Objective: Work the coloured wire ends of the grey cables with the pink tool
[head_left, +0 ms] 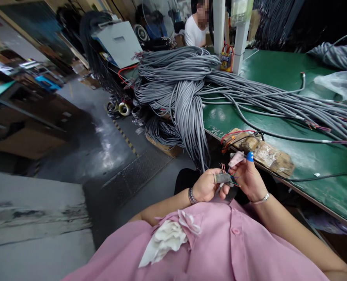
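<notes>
My left hand (209,185), with a metal watch at the wrist, is closed on the end of a grey cable; grey wrapping covers its thumb. Thin coloured wires (223,168) fan out from the cable end between my hands. Just to the right, my right hand (248,180) has its fingers bent near these wires, with a blue cover (250,156) on one fingertip and pale pinkish wrapping on another. Whether it pinches a wire is too small to tell. A taped wooden block (271,158) lies at the table edge beyond my right hand.
Large bundles of grey cable (188,101) drape over the green table (322,134) and hang down its left edge. A white post (240,43) rises from the table. Behind it sits a person in white (193,33). A plastic bag (341,84) lies at the right.
</notes>
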